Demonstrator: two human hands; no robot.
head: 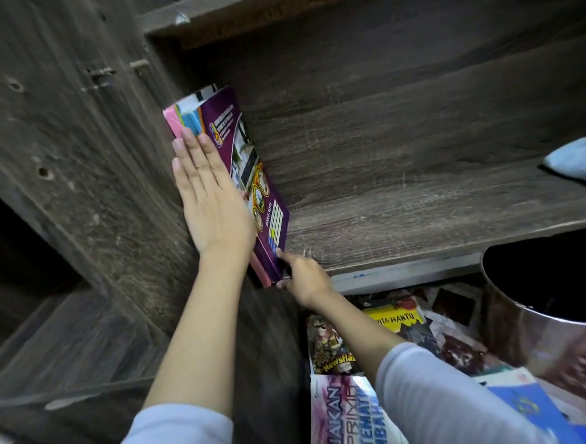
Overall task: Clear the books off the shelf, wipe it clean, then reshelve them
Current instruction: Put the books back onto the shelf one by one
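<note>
Books (243,149) standing at the left end of the shelf (420,222): left grip (209,199) flat and wide against them, right grip (301,277) pinching their lower corner.

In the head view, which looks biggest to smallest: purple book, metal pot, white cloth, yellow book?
Metal pot, though nearer the camera
Purple book
White cloth and yellow book look alike, both partly hidden

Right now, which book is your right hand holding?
The purple paperback book, standing at the left end of the dark wooden shelf. The right hand pinches its lower corner; the yellow paperback book lies untouched below.
</note>
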